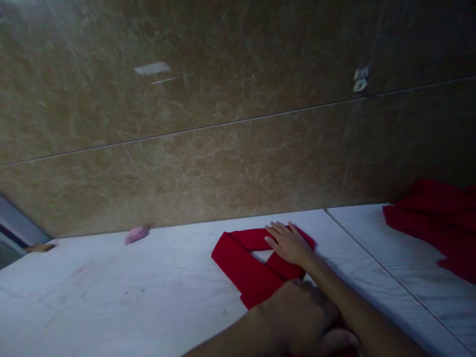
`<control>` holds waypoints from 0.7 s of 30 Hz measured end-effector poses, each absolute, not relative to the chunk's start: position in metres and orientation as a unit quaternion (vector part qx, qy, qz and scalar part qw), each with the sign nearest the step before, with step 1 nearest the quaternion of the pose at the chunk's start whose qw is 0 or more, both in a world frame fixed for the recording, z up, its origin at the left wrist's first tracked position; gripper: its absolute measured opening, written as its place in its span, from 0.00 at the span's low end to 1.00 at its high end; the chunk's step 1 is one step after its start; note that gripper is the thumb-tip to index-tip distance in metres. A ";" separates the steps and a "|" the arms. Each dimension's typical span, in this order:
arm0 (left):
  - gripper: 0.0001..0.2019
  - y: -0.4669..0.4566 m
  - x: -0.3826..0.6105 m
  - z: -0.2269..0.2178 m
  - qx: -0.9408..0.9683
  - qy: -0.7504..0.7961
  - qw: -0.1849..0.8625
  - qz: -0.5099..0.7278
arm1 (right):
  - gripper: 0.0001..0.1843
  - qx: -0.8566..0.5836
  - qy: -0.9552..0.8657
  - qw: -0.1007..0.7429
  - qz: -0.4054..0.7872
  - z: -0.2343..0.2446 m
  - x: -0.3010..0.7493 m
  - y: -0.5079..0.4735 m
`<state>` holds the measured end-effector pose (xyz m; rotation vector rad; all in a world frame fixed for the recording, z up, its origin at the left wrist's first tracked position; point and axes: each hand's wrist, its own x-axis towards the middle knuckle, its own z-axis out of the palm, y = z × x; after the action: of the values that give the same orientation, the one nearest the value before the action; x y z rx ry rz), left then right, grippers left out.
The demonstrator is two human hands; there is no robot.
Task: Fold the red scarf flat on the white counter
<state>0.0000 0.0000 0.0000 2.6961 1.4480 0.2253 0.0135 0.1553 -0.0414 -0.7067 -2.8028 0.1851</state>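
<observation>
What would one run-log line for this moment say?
left hand: on red cloth | right hand: flat on cloth | surface: white top | aside: red pile

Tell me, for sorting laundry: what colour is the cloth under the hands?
Plain red cloth, clearest in the head view.

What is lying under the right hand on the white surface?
Under the right hand lies a folded red cloth, flat on the white surface. The left hand covers the cloth's near end, so that part cannot be seen.
</observation>
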 end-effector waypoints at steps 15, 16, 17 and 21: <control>0.28 -0.023 -0.087 0.070 0.536 0.500 0.332 0.593 | 0.28 -0.225 -0.964 0.138 0.039 -0.046 0.013 0.158; 0.27 -0.029 -0.120 0.084 0.509 0.497 0.318 0.626 | 0.28 -0.224 -0.964 0.141 0.038 -0.046 0.013 0.158; 0.27 -0.038 -0.157 0.098 0.484 0.498 0.299 0.654 | 0.27 -0.224 -0.963 0.145 0.037 -0.047 0.013 0.159; 0.22 -0.104 -0.296 0.132 0.274 0.612 0.027 0.742 | 0.27 -0.231 -0.957 0.167 0.043 -0.053 0.011 0.161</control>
<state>-0.2965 -0.1040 0.1321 0.8451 1.8895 2.2902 0.0111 0.1614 -0.0532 -0.6575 -2.7245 0.1215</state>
